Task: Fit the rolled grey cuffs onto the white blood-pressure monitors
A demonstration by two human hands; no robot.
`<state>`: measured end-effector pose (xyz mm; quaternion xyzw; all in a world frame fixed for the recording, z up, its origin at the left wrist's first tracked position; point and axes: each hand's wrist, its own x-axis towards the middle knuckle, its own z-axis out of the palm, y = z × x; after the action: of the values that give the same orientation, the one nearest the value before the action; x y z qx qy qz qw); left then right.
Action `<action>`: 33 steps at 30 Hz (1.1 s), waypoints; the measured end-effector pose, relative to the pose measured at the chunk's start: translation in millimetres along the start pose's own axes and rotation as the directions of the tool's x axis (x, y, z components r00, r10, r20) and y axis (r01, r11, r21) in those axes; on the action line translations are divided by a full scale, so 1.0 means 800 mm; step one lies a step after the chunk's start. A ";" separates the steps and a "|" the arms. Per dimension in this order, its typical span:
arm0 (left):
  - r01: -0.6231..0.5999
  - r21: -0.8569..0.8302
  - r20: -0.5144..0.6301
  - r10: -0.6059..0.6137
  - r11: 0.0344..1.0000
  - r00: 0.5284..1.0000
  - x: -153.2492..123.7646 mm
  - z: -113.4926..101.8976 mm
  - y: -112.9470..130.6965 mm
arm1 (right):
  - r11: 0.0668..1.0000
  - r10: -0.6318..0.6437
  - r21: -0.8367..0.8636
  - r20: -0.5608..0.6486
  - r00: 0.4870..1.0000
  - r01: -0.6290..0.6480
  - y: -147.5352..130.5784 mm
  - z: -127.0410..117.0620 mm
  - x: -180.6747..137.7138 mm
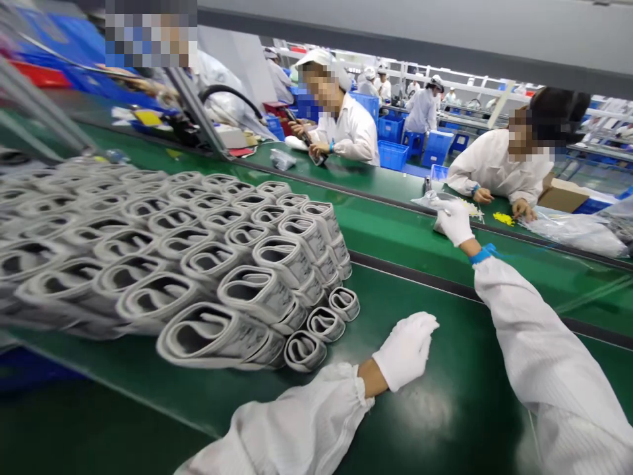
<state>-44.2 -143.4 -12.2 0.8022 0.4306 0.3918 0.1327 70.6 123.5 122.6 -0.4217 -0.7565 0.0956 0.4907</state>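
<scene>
My left hand (406, 349), in a white glove, hovers over the green work surface (475, 396) with its fingers loosely stretched out and nothing visible in them. To its left stand rows of rolled grey cuffs (257, 290), stacked in layers with their coiled ends up. Three rolled cuffs (325, 323) form a single lower row at the stack's right edge. Over the green belt (395, 227), my gloved right hand (453, 221) reaches far forward. Its fingers are closed on a greyish piece, apparently a rolled cuff (438, 227), mostly hidden by the glove.
A dark rail (420, 274) separates the near surface from the belt. Across it, one co-worker (353, 125) handles a dark object; another (509, 158) leans over small yellow pieces (503, 218). Clear plastic bags (578, 232) lie at right. A metal post (198, 112) rises at left.
</scene>
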 end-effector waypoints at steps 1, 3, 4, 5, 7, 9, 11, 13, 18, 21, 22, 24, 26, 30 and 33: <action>-0.030 -0.006 0.014 0.030 1.000 0.999 0.000 -0.001 0.002 | 0.994 -0.102 0.038 0.054 0.993 0.100 -0.019 0.014 -0.021; -0.095 -0.013 0.058 0.096 0.995 0.994 0.000 -0.002 0.007 | 0.936 -0.345 0.137 0.166 0.924 0.325 -0.060 0.041 -0.078; -0.131 -0.020 0.085 0.132 0.991 0.988 -0.001 -0.001 0.008 | 0.883 -0.463 0.195 0.213 0.860 0.427 -0.080 0.055 -0.110; -0.163 -0.026 0.112 0.165 0.986 0.980 -0.003 0.000 0.010 | 0.837 -0.544 0.252 0.295 0.786 0.485 -0.098 0.067 -0.142; -0.225 -0.031 0.157 0.227 0.974 0.961 -0.008 0.004 0.011 | 0.761 -0.649 0.382 0.443 0.618 0.525 -0.125 0.089 -0.197; -0.277 -0.024 0.184 0.277 0.960 0.943 -0.013 0.007 0.011 | 0.757 -0.653 0.461 0.519 0.551 0.463 -0.140 0.103 -0.230; -0.297 -0.012 0.190 0.294 0.955 0.937 -0.016 0.007 0.010 | 0.806 -0.585 0.473 0.549 0.597 0.355 -0.141 0.108 -0.243; -0.286 -0.014 0.180 0.284 0.958 0.942 -0.016 0.002 0.010 | 0.860 -0.485 0.440 0.547 0.682 0.259 -0.132 0.107 -0.243; -0.259 -0.057 0.077 0.263 0.964 0.962 -0.010 -0.025 0.014 | 0.959 -0.236 0.247 0.413 0.880 0.141 -0.089 0.079 -0.236; -0.191 0.093 -0.068 0.198 0.977 0.978 -0.004 -0.039 0.015 | 0.968 -0.203 0.215 0.353 0.913 0.132 -0.062 0.044 -0.241; -0.129 0.177 -0.129 0.153 0.976 0.980 -0.001 -0.042 0.013 | 0.969 -0.197 0.207 0.323 0.926 0.134 -0.054 0.031 -0.244; 0.044 0.313 -0.235 0.032 0.949 0.971 0.006 -0.047 0.007 | 0.974 -0.186 0.173 0.251 0.950 0.145 -0.039 0.006 -0.252; 0.168 0.366 -0.252 -0.076 0.915 0.965 0.014 -0.050 -0.004 | 0.980 -0.185 0.115 0.196 0.963 0.165 -0.028 -0.015 -0.261; 0.175 0.395 -0.187 -0.108 0.902 0.976 0.025 -0.054 -0.021 | 0.990 -0.139 0.030 0.252 0.958 0.135 -0.018 -0.036 -0.275; 0.149 0.398 -0.205 -0.071 0.905 0.976 0.027 -0.056 -0.026 | 0.996 -0.091 0.047 0.292 0.952 0.081 -0.015 -0.037 -0.279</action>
<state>-82.8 -119.8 16.7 0.7463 0.5585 0.3573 -0.0579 124.5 -55.5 -3.6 -0.3610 -0.8367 0.1489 0.3839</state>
